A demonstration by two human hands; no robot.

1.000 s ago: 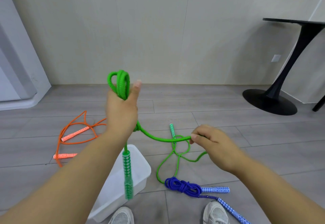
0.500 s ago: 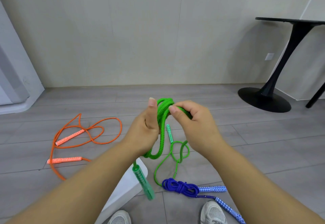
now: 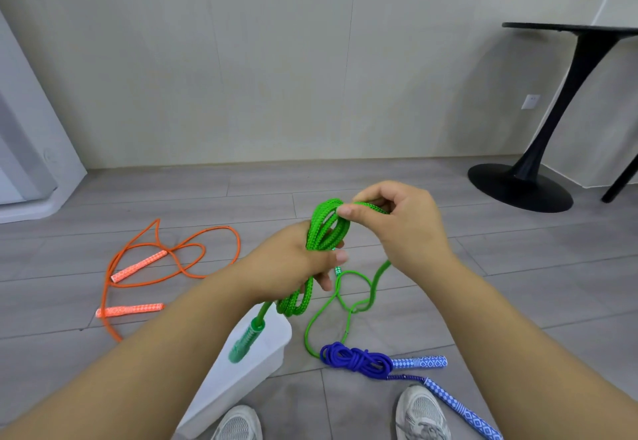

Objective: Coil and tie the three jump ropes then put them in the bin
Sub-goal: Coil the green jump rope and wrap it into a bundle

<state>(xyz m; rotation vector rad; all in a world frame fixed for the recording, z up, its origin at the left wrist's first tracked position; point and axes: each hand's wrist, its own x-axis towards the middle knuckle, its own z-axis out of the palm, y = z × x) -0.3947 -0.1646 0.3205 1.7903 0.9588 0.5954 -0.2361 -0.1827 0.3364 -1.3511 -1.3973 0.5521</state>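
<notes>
The left hand (image 3: 290,263) is closed round a bundle of loops of the bright green braided jump rope (image 3: 324,229), with its fingers curled over the strands. The loops stand up above the fist and hang out below it. Just to the right, the right hand (image 3: 397,222) pinches one strand of the same rope between thumb and forefinger at the top of the loops, the other fingers bent in behind. The two hands are close together in the air above the grey plank floor (image 3: 518,284).

One translucent green handle (image 3: 245,341) dangles below the left hand, over the white plastic bin (image 3: 276,332) that stands on the near floor by the person's pale shoes (image 3: 423,412). The uncoiled part of the green rope drops from under the right hand and lies in loose curves on the floor.

Right of the bin, the dark blue jump rope (image 3: 355,360) lies coiled and knotted on the floor, its patterned handles pointing right. Well to the left, the orange jump rope (image 3: 179,263) lies spread out and uncoiled.
</notes>
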